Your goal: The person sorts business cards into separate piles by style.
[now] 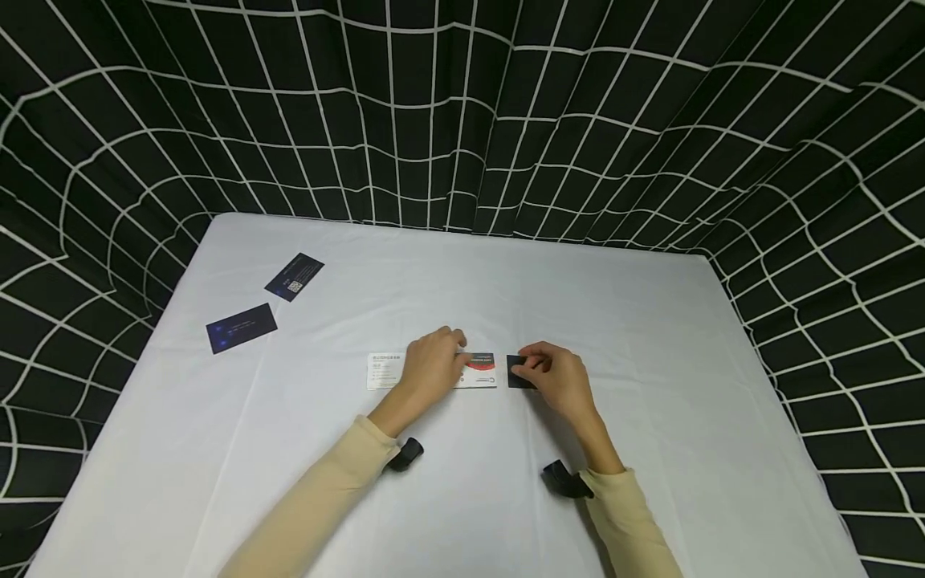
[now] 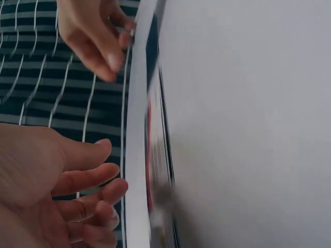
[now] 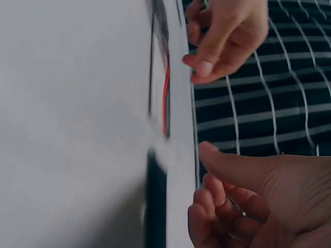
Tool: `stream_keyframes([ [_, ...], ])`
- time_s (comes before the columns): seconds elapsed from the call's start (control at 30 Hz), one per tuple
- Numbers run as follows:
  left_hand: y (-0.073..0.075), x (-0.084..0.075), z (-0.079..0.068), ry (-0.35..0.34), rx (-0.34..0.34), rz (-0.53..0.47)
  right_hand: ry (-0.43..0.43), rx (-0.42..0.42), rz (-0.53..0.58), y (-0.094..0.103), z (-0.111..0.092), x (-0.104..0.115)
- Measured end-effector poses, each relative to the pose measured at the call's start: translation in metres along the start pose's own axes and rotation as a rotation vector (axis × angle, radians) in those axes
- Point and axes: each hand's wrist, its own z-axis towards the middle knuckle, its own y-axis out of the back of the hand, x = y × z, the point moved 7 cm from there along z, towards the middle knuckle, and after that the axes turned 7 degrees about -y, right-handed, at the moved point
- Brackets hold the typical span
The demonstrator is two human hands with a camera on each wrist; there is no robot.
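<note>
In the head view my left hand [image 1: 432, 363] hovers over a row of white business cards. A text-printed white card [image 1: 385, 372] shows left of the hand, and a white card with a red and dark patch [image 1: 480, 377] shows right of it; their join is hidden. My right hand [image 1: 562, 377] is just above a dark card [image 1: 516, 374], covering its right part. In the left wrist view the left hand's fingers [image 2: 98, 199] are loosely bent with nothing between them. The right wrist view shows the right thumb and fingers [image 3: 207, 201] apart, off the dark card.
Two dark blue cards lie at the left of the table: one with a QR code [image 1: 295, 277] and one with small text [image 1: 242, 327]. A white cloth [image 1: 448, 514] covers the table. Black curtains with a white grid [image 1: 433, 112] stand behind and beside it.
</note>
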Motion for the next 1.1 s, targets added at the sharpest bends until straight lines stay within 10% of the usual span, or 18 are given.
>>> stream_keyframes([
  [0.83, 0.14, 0.173, -0.091, 0.347, -0.291, 0.126, 0.378, 0.384, -0.133, -0.177, 0.005, 0.198],
  [1.1, 0.169, 0.211, -0.124, 0.467, -0.168, 0.167, 0.564, 0.44, -0.281, -0.239, 0.015, 0.252],
])
